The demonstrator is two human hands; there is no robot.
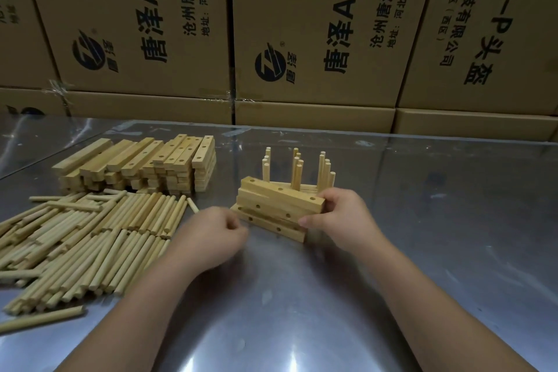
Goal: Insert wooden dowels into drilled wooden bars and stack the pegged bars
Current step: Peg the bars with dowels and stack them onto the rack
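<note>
1. At the middle of the bench (pixel 422 220), between left hand (pixel 217 235) and right hand (pixel 338 214): loose bars (pixel 280 205), a small stack of drilled pieces with no dowels in them, long axis crosswise, left end slightly farther away than the right.
2. Gripped at the right end by the right hand, fingers curled over the top bar, thumb on the near face.
3. Just beside the left end: left hand, blurred, fingers curled inward. Cannot tell whether holding a dowel or nothing.
4. Off to the left of the left hand: dowel pile (pixel 90 235), lying flat, long axes mostly pointing away and a little rightward. Far nearer the left hand than the right, so probably a left-hand fetch for the next dowel.
5. On the top loose bar: three holes facing up, spaced along its length. Likely targets for a dowel brought upright from the left.
6. Loose bars: three or four, edges too overlapped to settle.
7. Directly behind the loose bars: pegged bars (pixel 297 169), dowels upright in three clusters of roughly four or five each, so about that many finished bars.
8. At far left, behind the dowel pile: bar supply (pixel 145 166), dozens of bare bars in rows. Dowel pile also dozens, too many to count.
9. Beyond the bench: cartons (pixel 302 24), two tiers showing.
</note>
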